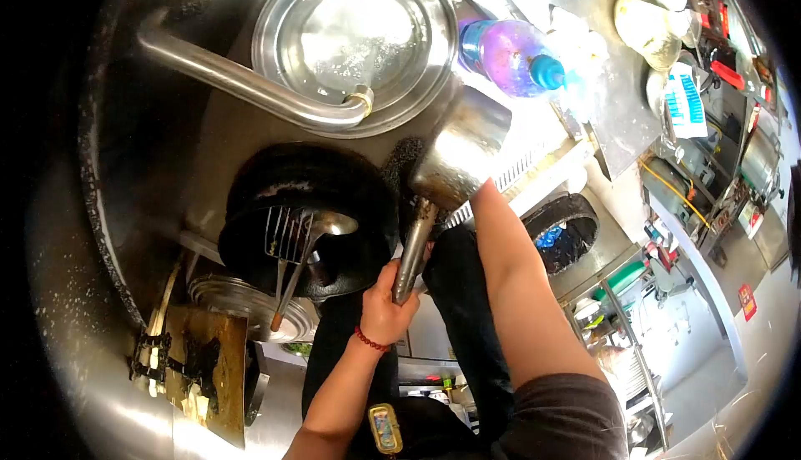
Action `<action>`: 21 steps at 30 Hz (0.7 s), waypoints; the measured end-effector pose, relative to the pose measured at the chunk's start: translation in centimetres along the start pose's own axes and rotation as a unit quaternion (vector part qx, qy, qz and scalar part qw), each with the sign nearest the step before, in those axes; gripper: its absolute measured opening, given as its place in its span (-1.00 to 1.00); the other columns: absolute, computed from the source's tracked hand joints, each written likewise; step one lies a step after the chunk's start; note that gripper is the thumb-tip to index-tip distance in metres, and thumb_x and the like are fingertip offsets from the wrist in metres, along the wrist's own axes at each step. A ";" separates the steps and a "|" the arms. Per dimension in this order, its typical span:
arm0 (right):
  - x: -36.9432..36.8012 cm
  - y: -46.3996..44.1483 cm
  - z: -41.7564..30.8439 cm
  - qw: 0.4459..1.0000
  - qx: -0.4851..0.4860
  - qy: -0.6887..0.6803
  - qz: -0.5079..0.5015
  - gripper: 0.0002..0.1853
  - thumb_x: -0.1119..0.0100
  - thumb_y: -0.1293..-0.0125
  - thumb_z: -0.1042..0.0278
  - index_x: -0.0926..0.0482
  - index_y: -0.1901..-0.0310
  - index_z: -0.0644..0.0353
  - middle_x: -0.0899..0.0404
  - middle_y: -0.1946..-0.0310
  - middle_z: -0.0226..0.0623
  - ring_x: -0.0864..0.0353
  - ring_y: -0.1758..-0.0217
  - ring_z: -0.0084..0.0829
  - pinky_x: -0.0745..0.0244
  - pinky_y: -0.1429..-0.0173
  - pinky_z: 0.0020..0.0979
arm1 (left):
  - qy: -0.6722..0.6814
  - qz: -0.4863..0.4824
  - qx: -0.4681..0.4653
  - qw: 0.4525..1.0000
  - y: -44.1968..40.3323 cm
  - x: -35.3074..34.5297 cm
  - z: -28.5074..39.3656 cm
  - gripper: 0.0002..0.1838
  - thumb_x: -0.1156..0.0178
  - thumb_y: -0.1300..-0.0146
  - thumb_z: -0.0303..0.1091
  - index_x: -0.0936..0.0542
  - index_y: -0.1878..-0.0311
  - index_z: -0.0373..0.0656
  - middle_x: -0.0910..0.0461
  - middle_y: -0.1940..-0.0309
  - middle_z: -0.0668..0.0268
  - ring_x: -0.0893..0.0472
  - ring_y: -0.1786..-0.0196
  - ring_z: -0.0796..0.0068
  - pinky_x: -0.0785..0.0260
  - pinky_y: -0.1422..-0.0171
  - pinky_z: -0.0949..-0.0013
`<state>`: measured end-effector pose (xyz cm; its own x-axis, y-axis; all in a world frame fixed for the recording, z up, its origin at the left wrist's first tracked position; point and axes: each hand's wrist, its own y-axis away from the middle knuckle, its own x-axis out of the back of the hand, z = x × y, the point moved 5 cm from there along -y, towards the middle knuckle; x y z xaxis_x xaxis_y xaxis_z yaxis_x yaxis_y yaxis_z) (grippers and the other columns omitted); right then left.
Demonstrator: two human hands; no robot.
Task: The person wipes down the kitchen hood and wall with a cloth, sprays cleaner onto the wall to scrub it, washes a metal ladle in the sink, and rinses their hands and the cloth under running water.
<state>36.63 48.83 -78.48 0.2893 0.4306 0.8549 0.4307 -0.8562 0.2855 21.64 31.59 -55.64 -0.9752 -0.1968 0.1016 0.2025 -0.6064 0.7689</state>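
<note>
In the head view, my left hand (388,314), with a red bead bracelet at its wrist, is closed around the tubular handle of a metal dipper (463,147). The dipper's cylindrical side faces me, so its inside is hidden. My right forearm (517,285) reaches up to the dipper's far lower edge; the fingers there are hidden behind it, and their grip cannot be seen. Left of the dipper sits a blackened wok (250,201) holding a slotted spatula (286,233) and a ladle (335,225). A bottle of purple liquid (509,55) lies just beyond the dipper.
A bent metal faucet (242,85) extends over a wide round metal pan (271,30) at the top. Low on the left are stacked metal basins (221,293) and a stained board (225,368). A black-lined bin (567,239) stands right of my right arm.
</note>
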 end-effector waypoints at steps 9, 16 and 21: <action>4.1 -7.9 3.2 0.954 -0.180 -0.226 -0.084 -0.77 -0.06 -0.26 0.32 -0.50 0.13 0.25 -0.48 0.18 -0.13 -0.40 0.04 -0.24 -0.30 -0.09 -0.20 | 0.010 -0.035 0.019 0.999 0.9 0.4 0.8 -0.46 -0.19 -0.06 -0.53 -0.37 -0.17 -0.28 -0.58 0.27 0.08 -0.64 0.27 0.25 -0.45 0.16 0.40; 7.7 -2.6 0.8 0.895 -0.243 -0.340 0.155 -0.71 -0.04 -0.28 0.31 -0.50 -0.01 0.18 -0.45 0.10 0.01 -0.43 -0.03 -0.14 -0.35 -0.11 -0.16 | 0.196 0.028 0.106 0.974 0.1 4.0 1.5 -0.50 -0.18 -0.12 -0.58 -0.35 -0.16 -0.37 -0.47 0.19 0.32 -0.48 0.20 0.61 -0.38 0.09 0.52; 2.1 -1.1 -2.3 0.982 -0.140 0.086 0.097 -0.52 0.01 -0.31 0.31 -0.32 -0.29 0.01 -0.29 -0.27 0.03 -0.21 -0.34 -0.02 -0.08 -0.40 -0.07 | 0.190 0.097 0.051 0.976 -5.3 6.6 1.1 -0.49 -0.15 -0.13 -0.60 -0.30 -0.18 -0.27 -0.44 0.43 0.36 -0.40 0.60 0.69 -0.28 0.59 0.58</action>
<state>34.76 49.99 -75.98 0.1839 0.2182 0.9584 0.1221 -0.9726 0.1980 14.02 34.34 -58.40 -0.8116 -0.5837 0.0254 0.3518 -0.4535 0.8189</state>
